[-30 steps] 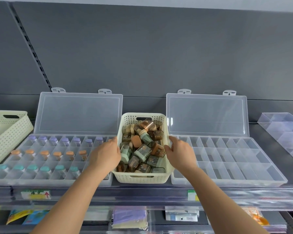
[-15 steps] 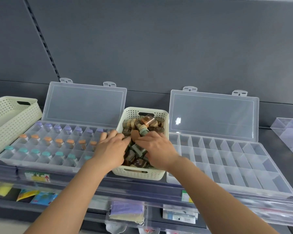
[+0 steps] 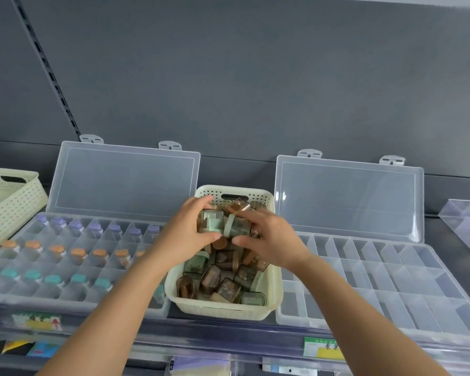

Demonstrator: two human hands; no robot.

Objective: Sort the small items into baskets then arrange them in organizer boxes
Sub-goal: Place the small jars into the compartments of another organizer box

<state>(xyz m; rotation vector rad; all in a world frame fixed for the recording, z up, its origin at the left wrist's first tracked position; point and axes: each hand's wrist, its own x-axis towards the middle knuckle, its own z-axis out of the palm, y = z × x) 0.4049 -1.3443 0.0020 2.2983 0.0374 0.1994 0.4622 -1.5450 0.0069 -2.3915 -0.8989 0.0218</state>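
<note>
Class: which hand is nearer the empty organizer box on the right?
The right. The right hand, gripping a green-capped jar, is over the basket's right side, beside the empty organizer box; the left hand, gripping a green-lidded container, is over its left side, farther away.

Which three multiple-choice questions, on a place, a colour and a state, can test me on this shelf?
1. Where is the filled basket? A. Between the left box and right box. B. Inside the right box. C. On the floor.
2. The left box's back-row caps are? A. Red. B. Purple. C. Black.
3. The left hand? A. Hangs idle. B. Presses a lid. C. Grips a green container.
Answers: A, boxes flank it; B, purple tops; C, its fingers curl round it.
</note>
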